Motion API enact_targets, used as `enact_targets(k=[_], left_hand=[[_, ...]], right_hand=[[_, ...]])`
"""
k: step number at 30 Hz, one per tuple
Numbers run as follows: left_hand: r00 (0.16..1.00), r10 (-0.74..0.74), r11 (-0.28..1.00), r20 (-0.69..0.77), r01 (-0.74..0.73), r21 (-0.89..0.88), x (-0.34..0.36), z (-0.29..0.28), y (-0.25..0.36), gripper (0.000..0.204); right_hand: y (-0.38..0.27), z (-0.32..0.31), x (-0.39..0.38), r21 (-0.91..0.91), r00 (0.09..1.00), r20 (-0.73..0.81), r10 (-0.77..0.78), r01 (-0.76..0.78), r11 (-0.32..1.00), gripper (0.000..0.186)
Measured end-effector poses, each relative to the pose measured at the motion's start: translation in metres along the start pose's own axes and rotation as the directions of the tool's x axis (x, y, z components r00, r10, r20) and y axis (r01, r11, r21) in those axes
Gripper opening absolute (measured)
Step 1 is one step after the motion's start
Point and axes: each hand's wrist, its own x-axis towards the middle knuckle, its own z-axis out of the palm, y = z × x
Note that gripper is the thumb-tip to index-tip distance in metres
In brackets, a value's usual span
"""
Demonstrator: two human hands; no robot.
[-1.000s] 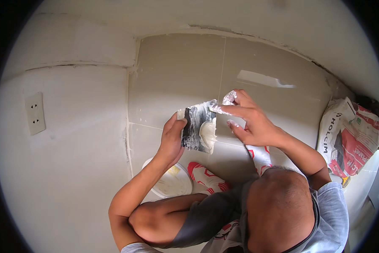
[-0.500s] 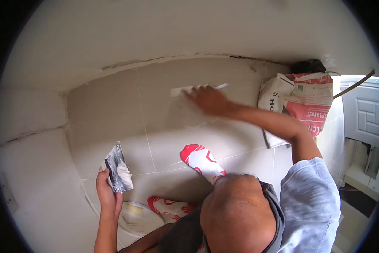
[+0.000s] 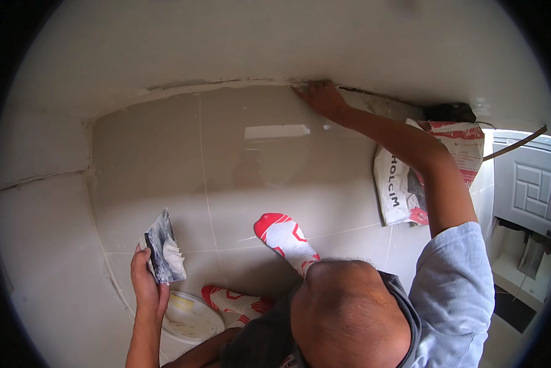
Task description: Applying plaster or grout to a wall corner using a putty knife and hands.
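Observation:
My left hand (image 3: 147, 283) is closed around a putty knife (image 3: 159, 242), a wide flat blade smeared grey and white. A thick lump of white putty (image 3: 174, 256) sits on its face. Far to the right, my right hand (image 3: 323, 99) is at the seam (image 3: 269, 81) where the wall meets the tiled floor. Its fingers are bent with the tips against the seam; whatever they may hold is hidden. White filler lines the seam to the left of this hand, while a dark gap (image 3: 373, 94) shows to its right.
A white round bucket (image 3: 214, 328) stands by my left foot. My feet wear white and red socks (image 3: 285, 236). At right lie a white and red cement sack (image 3: 386, 184) and a black bag (image 3: 450, 113). A panelled door (image 3: 527, 184) is at the far right.
My right hand has moved from above the floor tiles up to the wall seam. My left hand, still gripping the putty knife, has shifted slightly left.

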Motion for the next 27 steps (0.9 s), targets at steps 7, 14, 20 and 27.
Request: enact_targets(k=[7, 14, 20, 27], left_hand=[[1.0, 0.003, 1.0, 0.004, -0.003, -0.009, -0.002, 0.006, 0.003, 0.033], [1.0, -0.004, 1.0, 0.016, 0.004, -0.004, 0.001, 0.011, 0.003, 0.034], [1.0, 0.008, 1.0, 0.015, -0.009, 0.011, -0.004, 0.012, 0.005, 0.036], [0.999, 0.027, 1.0, -0.021, -0.027, -0.007, -0.007, 0.016, 0.005, 0.028]], right_hand=[[0.004, -0.01, -0.018, -0.091, 0.953, 0.282, 0.108, -0.085, 0.992, 0.053], [-0.025, -0.022, 0.02, 0.038, 0.999, -0.023, 0.023, -0.022, 0.999, 0.053], [-0.029, -0.021, 0.032, -0.047, 0.999, 0.049, 0.022, -0.02, 0.999, 0.05], [0.002, -0.002, 0.003, -0.125, 0.999, 0.052, 0.006, 0.001, 0.992, 0.049]])
